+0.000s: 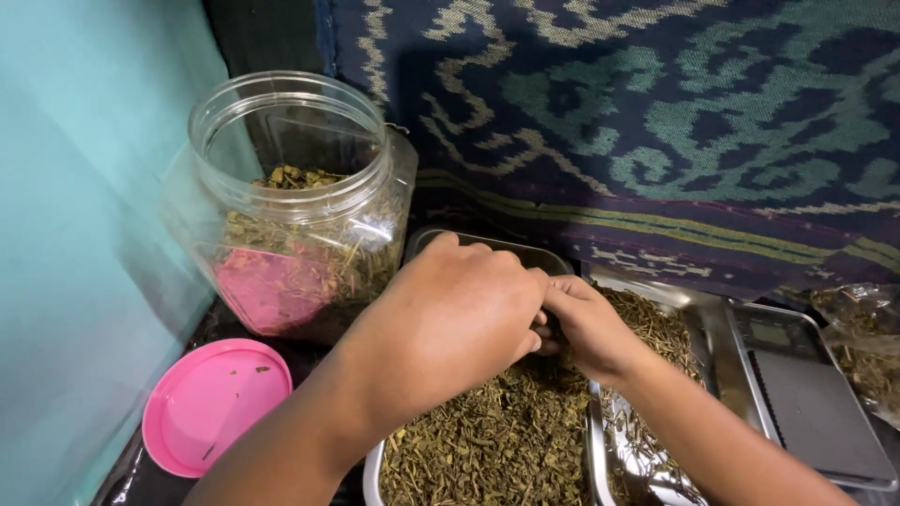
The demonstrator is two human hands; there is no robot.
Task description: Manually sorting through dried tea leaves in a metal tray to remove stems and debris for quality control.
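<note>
Both hands, left (pixel 459 314) and right (pixel 591 328), curled and pinching together over a tray (pixel 375 468) of dried green herb (pixel 497 440), what they grip hidden, open clear jar (pixel 291 206) nearby.

Both forearms are bare, with no sleeve in view. The left hand (pixel 448 314) and right hand (pixel 589 323) seem to carry no rings or gloves, though the fingers are mostly hidden.

Looks like a small home workspace for packing dried herbs: a clear jar (pixel 291 201) of leaves, trays heaped with them, a digital scale (pixel 811 398), and a woven cloth (pixel 656 122) behind.
</note>
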